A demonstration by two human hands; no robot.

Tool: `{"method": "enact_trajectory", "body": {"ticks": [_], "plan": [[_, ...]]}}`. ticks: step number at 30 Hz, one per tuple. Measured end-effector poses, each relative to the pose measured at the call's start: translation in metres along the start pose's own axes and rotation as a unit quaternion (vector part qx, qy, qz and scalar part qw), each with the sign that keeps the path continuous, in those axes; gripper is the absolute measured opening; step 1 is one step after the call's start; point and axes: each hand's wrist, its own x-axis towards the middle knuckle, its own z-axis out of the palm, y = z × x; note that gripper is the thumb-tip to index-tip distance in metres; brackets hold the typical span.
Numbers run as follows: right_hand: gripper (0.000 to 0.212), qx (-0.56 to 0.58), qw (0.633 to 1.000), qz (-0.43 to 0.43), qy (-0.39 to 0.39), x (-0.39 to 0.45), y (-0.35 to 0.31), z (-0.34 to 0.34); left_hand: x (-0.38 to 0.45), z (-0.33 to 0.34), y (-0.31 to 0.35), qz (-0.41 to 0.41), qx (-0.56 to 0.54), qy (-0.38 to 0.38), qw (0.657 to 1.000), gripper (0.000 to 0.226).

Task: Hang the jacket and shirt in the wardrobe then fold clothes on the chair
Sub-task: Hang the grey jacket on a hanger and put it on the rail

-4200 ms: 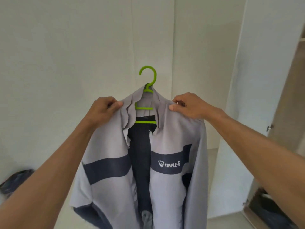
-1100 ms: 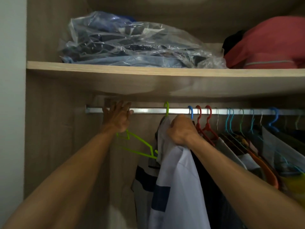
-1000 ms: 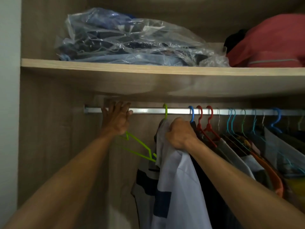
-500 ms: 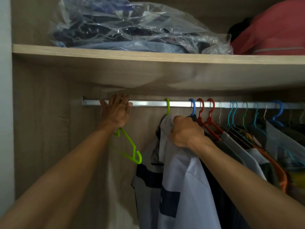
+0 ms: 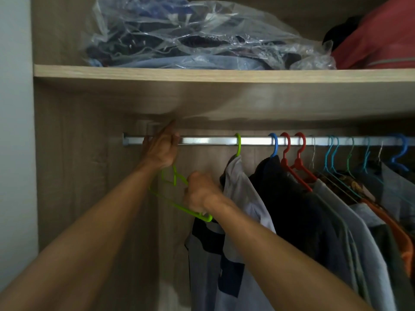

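Note:
The grey jacket [image 5: 243,194] with navy bands hangs from the wardrobe rail [image 5: 208,140] on a green hanger whose hook [image 5: 238,144] sits over the rail. Left of it is a second, empty green hanger [image 5: 177,206]. My left hand [image 5: 160,150] is up at the rail, its fingers curled round the top of that empty hanger. My right hand [image 5: 199,194] grips the empty hanger's lower bar, just left of the jacket's collar. The shirt and the chair are out of view.
Right of the jacket, several garments [image 5: 314,209] hang on blue, red and teal hangers. The wooden shelf [image 5: 202,74] above holds a plastic bag of clothes [image 5: 190,34] and a red bundle [image 5: 381,41]. The wardrobe's side wall [image 5: 67,176] stands close on the left.
My right hand let go of the jacket's collar and moved left onto the empty green hanger. The jacket now hangs on its own. My left hand stays at the rail.

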Motion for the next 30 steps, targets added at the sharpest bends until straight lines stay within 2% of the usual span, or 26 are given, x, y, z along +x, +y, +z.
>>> {"method": "enact_trajectory", "body": {"ticks": [4, 7, 12, 16, 20, 25, 30], "plan": [[0.028, 0.009, 0.999, 0.005, 0.031, 0.0, 0.006, -0.011, 0.005, 0.003, -0.016, 0.001, 0.018, 0.002, 1.0, 0.052], [0.03, -0.008, 0.999, 0.004, 0.035, 0.002, 0.011, -0.028, 0.004, 0.007, -0.024, 0.005, 0.075, 0.013, 0.997, 0.064], [0.032, -0.025, 0.999, -0.011, 0.042, -0.009, 0.022, -0.057, 0.005, 0.02, -0.022, 0.017, 0.111, 0.047, 0.992, 0.046], [0.029, -0.024, 0.999, -0.008, 0.02, -0.027, 0.027, -0.084, 0.008, 0.022, -0.022, 0.012, 0.105, 0.037, 0.994, 0.045], [0.017, 0.084, 0.996, 0.028, -0.027, -0.049, 0.04, -0.099, 0.007, 0.025, -0.024, 0.006, 0.108, 0.035, 0.994, 0.045], [0.017, 0.15, 0.989, 0.006, -0.012, -0.072, 0.056, -0.105, 0.003, 0.03, -0.02, -0.026, 0.1, 0.04, 0.994, 0.051], [0.026, 0.217, 0.976, -0.003, -0.01, -0.092, 0.074, -0.104, -0.005, 0.027, -0.015, -0.045, 0.09, -0.029, 0.995, 0.067]]}}
